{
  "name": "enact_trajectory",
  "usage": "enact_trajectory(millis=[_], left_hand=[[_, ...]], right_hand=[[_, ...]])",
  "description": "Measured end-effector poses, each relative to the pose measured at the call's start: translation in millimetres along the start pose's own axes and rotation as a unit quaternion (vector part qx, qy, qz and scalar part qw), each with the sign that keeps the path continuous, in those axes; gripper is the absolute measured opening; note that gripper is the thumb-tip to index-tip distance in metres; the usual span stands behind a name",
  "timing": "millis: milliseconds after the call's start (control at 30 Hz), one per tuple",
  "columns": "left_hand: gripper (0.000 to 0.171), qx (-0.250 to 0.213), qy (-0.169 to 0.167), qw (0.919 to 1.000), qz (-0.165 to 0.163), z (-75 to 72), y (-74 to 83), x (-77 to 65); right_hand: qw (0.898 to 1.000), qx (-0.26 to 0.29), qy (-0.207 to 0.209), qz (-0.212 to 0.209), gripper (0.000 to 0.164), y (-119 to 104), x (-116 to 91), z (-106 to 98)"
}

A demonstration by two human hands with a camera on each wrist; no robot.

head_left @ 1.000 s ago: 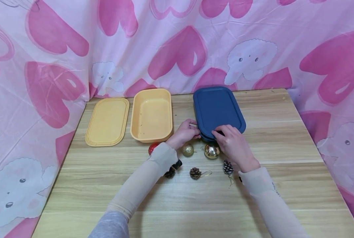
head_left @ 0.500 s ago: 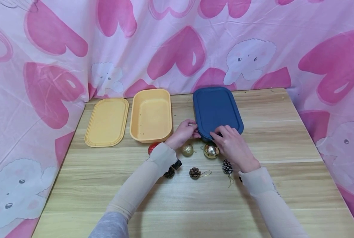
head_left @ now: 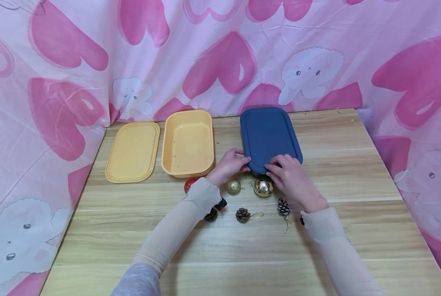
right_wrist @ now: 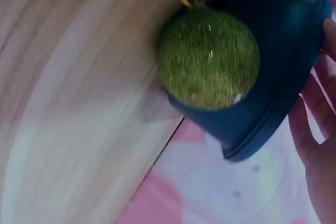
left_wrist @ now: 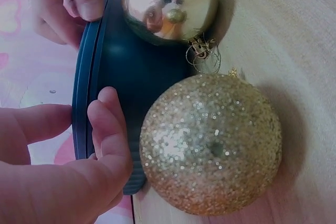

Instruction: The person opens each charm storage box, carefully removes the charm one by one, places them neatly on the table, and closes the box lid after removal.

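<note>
A blue lid (head_left: 270,137) lies over a blue box (left_wrist: 142,59) at the back right of the table. With its thumb on top and fingers beneath, my left hand (head_left: 228,167) pinches the lid's rim at the front left corner. My right hand (head_left: 292,181) has thumb and fingers at the middle of the front rim, also pinching it. Directly before the box rest a glittery gold ball ornament (left_wrist: 212,145) and a shiny gold one (head_left: 263,187). The shiny ball (right_wrist: 210,59) looks greenish and blurred in the right wrist view.
An uncovered yellow box (head_left: 188,144) stands left of the blue one, beside a flat yellow lid (head_left: 133,152). My left forearm partly hides a red ball (head_left: 189,184) and a dark pine cone (head_left: 211,216). Nearer lie a brown pine cone (head_left: 243,215) and a frosted one (head_left: 283,207).
The blue lid, earlier skewed with a gap at the front, has come down and left to line up with the box. My right hand has shifted slightly right; my left stays at the corner.
</note>
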State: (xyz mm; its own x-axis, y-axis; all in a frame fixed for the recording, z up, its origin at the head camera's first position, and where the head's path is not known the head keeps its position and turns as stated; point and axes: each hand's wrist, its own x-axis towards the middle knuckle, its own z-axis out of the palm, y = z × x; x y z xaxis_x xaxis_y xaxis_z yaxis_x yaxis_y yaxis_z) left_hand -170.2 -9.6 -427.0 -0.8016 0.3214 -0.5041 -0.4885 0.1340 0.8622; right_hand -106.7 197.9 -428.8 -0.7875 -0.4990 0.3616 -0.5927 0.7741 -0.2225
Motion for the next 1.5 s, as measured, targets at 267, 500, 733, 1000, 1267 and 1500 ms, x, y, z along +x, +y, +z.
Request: enact_trajectory(millis=[267,500,733,1000,1267,1500], left_hand=[[0.040,-0.001,0.000,1.0000,0.002,-0.1,0.9,0.5],[0.039,0.003,0.000,1.0000,0.005,-2.0,0.0,2.4],[0.039,0.005,-0.002,1.0000,0.006,-2.0,0.4,3.1],[0.034,0.007,0.000,1.0000,-0.004,-2.0,0.0,4.3],[0.033,0.017,0.001,0.9998,-0.010,-2.0,0.3,3.4],[0.031,0.010,-0.002,0.9998,-0.017,-1.8,1.9,1.1]], right_hand=[[0.962,0.101,0.122,0.224,0.018,26,-9,-12],[0.888,0.199,0.068,0.408,0.032,34,-12,-16],[0.848,0.246,0.050,0.466,0.033,37,-9,-17],[0.841,0.236,0.025,0.486,0.038,42,-7,-19],[0.815,0.266,-0.005,0.515,0.043,46,-4,-20],[0.809,0.274,-0.017,0.519,0.040,48,-2,-20]])
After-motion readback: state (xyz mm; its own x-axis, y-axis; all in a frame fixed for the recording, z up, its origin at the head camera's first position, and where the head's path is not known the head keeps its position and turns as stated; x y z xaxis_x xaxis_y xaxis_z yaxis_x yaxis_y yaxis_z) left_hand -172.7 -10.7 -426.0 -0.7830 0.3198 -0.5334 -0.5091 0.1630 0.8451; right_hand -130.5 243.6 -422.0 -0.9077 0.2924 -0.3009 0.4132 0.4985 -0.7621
